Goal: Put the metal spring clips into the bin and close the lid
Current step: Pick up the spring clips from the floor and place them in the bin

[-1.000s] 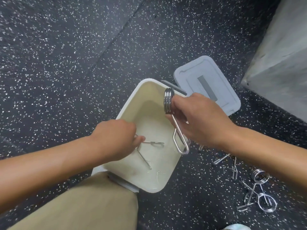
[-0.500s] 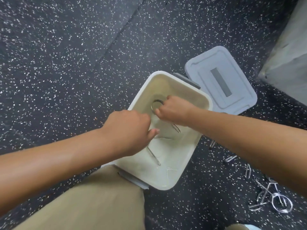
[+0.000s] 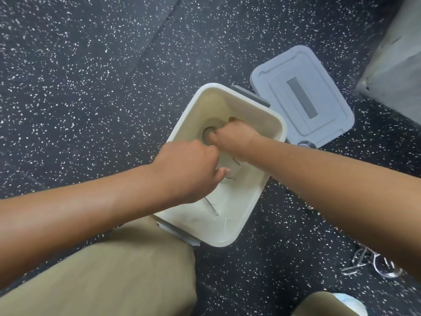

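My left hand (image 3: 186, 172) is the nearer of the two, curled down over the near half of the bin (image 3: 259, 192), fingers pressed together on the thin wire legs of a spring clip (image 3: 213, 207) whose ends poke out below and just past my knuckles. A second ago my right hand was up above the rim with its own clip dangling outside the wall; now that right hand (image 3: 232, 136) is sunk deep inside, just beyond my left, so this clip has crossed the rim and only needs letting go. The fingers there are closed around the coil of the second clip (image 3: 208, 133), its ring showing at my fingertips and a leg trailing back under my wrist toward the bin floor. I judge both clips are as good as delivered, but neither hand has released. Out to the right of my right forearm, more clips (image 3: 371, 263) lie tangled on the speckled floor (image 3: 91, 76), well apart from the bin, and one coil (image 3: 306, 143) sits just past my right arm against the edge of the lid (image 3: 303, 96). That grey lid lies flat beyond the bin's far corner, off, so closing is a long way away.
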{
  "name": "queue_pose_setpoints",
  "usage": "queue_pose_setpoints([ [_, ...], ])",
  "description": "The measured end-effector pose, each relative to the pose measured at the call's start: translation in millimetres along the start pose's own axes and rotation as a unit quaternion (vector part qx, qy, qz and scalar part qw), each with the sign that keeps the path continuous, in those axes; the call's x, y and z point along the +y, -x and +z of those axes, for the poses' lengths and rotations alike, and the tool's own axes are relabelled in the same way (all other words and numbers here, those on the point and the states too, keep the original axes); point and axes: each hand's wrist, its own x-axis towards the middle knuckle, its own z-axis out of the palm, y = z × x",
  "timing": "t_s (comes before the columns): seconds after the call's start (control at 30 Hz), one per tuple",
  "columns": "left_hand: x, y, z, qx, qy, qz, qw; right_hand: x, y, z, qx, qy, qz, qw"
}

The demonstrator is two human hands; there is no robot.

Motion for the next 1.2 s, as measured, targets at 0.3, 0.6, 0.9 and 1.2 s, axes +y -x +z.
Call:
queue_pose_setpoints([
  [0.3, 5, -5, -8, 0.021, 0.000, 0.003, 1.000, 34, 85, -45, 0.146, -0.223, 0.083, 0.960],
  [0.6, 37, -22, -18, 0.064, 0.010, 0.052, 0.997, 85, 213, -11, 0.148, -0.320, 0.234, 0.906],
  [0.9, 113, -56, -29, 0.082, 0.005, 0.135, 0.987, 85, 281, 85, 0.075, -0.387, 0.384, 0.835],
  [1.2, 170, -115, 17, -0.022, -0.037, 0.214, 0.976, 49, 287, 157, -0.059, -0.342, 0.354, 0.868],
])
